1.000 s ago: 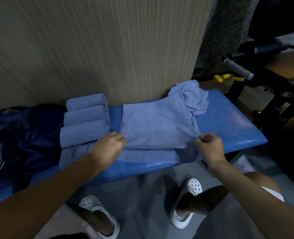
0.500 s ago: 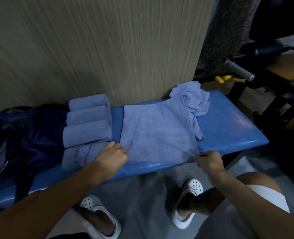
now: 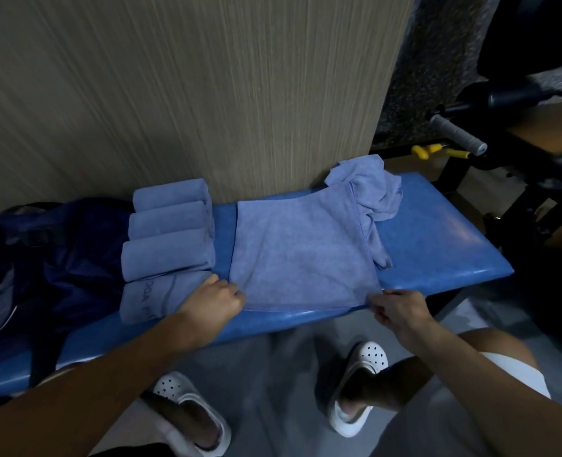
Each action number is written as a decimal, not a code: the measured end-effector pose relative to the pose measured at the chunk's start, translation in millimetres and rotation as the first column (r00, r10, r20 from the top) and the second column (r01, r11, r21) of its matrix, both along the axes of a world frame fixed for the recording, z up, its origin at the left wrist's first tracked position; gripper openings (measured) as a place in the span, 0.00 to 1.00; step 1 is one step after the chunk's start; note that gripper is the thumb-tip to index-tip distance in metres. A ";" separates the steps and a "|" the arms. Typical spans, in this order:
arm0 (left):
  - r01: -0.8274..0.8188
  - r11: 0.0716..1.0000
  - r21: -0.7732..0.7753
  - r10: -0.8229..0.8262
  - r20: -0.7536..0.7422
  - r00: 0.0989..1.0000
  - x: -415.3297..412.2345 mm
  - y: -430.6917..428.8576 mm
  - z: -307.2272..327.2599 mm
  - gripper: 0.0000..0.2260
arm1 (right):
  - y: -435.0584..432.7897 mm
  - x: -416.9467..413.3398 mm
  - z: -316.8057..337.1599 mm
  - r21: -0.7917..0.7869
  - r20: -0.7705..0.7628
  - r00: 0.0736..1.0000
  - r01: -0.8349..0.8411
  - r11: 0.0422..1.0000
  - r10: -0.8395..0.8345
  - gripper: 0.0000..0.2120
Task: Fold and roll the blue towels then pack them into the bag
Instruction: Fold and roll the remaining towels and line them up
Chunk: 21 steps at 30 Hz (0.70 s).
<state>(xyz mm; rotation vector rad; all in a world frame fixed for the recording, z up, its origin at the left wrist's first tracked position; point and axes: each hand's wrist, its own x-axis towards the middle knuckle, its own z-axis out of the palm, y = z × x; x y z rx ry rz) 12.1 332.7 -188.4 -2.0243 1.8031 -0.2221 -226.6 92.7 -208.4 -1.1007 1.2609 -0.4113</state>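
A blue towel (image 3: 301, 252) lies spread flat on the padded blue bench (image 3: 437, 245). My left hand (image 3: 212, 300) pinches its near left corner and my right hand (image 3: 396, 310) pinches its near right corner, both at the bench's front edge. A crumpled blue towel (image 3: 370, 184) sits behind it at the back right. Three rolled blue towels (image 3: 170, 229) lie side by side to the left, with a fourth towel (image 3: 151, 296) with dark lettering in front of them. The dark blue bag (image 3: 55, 258) lies at the far left of the bench.
A wood-grain wall panel (image 3: 187, 87) rises directly behind the bench. Black gym equipment with a grey handle (image 3: 457, 135) and a yellow part (image 3: 421, 151) stands at the right. My feet in white clogs (image 3: 358, 387) are on the grey floor below.
Both hands have drawn the towel's near edge toward me, from partway up the bench down to its front edge, so the towel now lies flat in one layer.
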 end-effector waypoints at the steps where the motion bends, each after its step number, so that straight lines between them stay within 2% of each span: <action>1: -0.018 1.000 -0.025 0.018 0.001 1.000 0.7 1.7 0.1 0.21 | -0.3 -0.4 0.8 -0.004 0.011 1.000 -0.003 1.000 0.003 0.09; 4: -0.058 0.994 -0.097 0.048 -0.105 0.993 -8.6 -0.8 6.2 0.16 | -1.8 -2.7 2.2 -0.053 0.003 1.000 -0.008 0.999 0.008 0.10; 6: -0.212 0.961 -0.176 0.156 -0.287 0.945 -17.1 -0.4 3.7 0.06 | -2.8 -4.5 1.6 -0.092 -0.032 0.999 0.004 0.996 -0.007 0.10; 8: -0.485 0.845 -0.226 0.308 -0.535 0.787 -26.6 -2.0 0.5 0.11 | -5.0 -8.4 -0.1 -0.153 -0.101 0.995 -0.005 0.988 -0.011 0.09; 11: -0.717 0.646 -0.261 0.343 -0.740 0.579 -39.2 -7.6 0.4 0.10 | -7.4 -14.2 -4.7 -0.219 -0.158 0.987 -0.005 0.976 -0.030 0.08; 15: -0.851 0.505 -0.145 0.404 -0.831 0.382 -54.2 -8.5 -4.3 0.16 | -8.4 -20.4 -8.5 -0.231 -0.166 0.985 0.012 0.973 -0.052 0.08; 17: -0.886 0.454 -0.096 0.466 -0.822 0.328 -59.3 -5.4 -9.6 0.18 | -8.3 -24.0 -9.1 -0.232 -0.152 0.988 0.001 0.973 -0.037 0.06; 21: -0.921 0.384 -0.063 0.552 -0.784 0.283 -67.4 -5.4 -15.5 0.16 | -8.0 -30.5 -9.6 -0.251 -0.136 0.991 -0.030 0.968 -0.005 0.06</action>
